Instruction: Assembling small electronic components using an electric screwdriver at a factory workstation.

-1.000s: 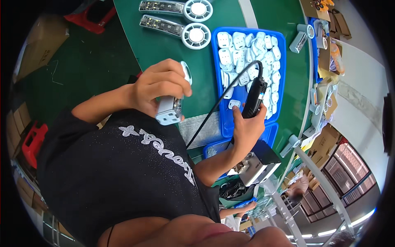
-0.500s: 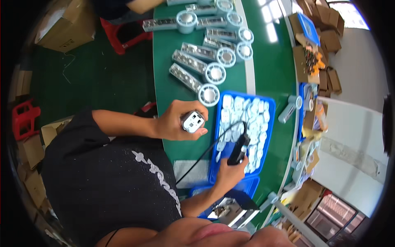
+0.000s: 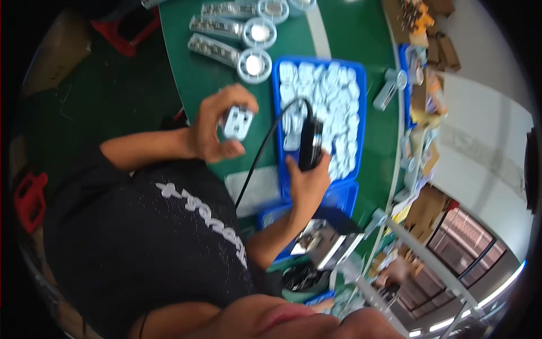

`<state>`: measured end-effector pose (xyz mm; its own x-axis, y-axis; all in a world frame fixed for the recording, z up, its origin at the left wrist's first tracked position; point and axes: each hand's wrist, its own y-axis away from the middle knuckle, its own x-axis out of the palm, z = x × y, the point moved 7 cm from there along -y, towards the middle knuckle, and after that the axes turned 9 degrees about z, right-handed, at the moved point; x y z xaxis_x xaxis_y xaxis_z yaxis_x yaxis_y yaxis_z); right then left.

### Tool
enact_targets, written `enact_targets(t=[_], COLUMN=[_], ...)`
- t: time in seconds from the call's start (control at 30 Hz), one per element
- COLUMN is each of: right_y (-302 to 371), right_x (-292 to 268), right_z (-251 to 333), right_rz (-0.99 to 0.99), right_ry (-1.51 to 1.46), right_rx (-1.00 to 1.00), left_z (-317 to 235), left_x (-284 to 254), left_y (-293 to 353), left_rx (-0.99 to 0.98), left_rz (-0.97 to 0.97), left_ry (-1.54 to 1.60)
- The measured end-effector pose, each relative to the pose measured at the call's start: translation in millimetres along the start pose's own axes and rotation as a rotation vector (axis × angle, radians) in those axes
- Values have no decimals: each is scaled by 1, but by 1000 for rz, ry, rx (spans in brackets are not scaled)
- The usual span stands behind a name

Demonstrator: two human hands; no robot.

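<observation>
My left hand (image 3: 217, 125) curls round a white part (image 3: 238, 123), whose end face with small dark openings points up at me. The thumb and fingers have a loose grip at its sides; the rest of it is hidden in the palm. My right hand (image 3: 309, 176) grips a black electric screwdriver (image 3: 311, 144) by its lower end. A black cable (image 3: 261, 150) loops from the tool's far end back toward my body. Beneath the screwdriver lies a blue tray (image 3: 362, 121) filled with small white plastic pieces (image 3: 341, 101).
Handheld fans with clear handles (image 3: 254, 65) lie in a row on the green table (image 3: 189, 73) at the far left. Another fan (image 3: 389, 89) lies right of the tray. Nearer me stand a second blue bin (image 3: 345, 198) and a metal-sided box (image 3: 333, 248). A whitish mat (image 3: 248, 189) lies beside the tray.
The view has shifted, so table and tray appear higher and further left. My left hand's fingers have loosened round the white part. The screwdriver now stands more upright in the picture.
</observation>
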<state>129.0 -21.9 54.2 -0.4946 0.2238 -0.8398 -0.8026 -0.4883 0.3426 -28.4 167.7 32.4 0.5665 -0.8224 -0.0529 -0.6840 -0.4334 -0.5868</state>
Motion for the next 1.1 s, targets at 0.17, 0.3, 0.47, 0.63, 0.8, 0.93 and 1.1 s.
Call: enact_targets(t=[0.17,0.3,0.47,0.63,0.8,0.93,1.1], right_y=[-24,-27,-31,-25,-17,-20,-16], right_x=[18,17,18,19,22,22,12], right_z=[2,9,23,15,18,25,28], right_rz=[39,-25,-6,-53,-85,-180,-239], right_ry=[-55,48,96,142,101,131,113], right_rx=[20,9,-26,-32,-43,-49,-37], left_z=[8,3,-8,-4,-8,-8,-2], left_x=[2,2,-15,-8,-4,-8,-6], left_y=[5,-5,-2,-3,-9,-12,-17], left_rx=[-160,-263,-153,-141,-180,-147,-207], left_rz=[16,85,83,173,159,195,159], left_ry=[95,10,-88,132,195,100,97])
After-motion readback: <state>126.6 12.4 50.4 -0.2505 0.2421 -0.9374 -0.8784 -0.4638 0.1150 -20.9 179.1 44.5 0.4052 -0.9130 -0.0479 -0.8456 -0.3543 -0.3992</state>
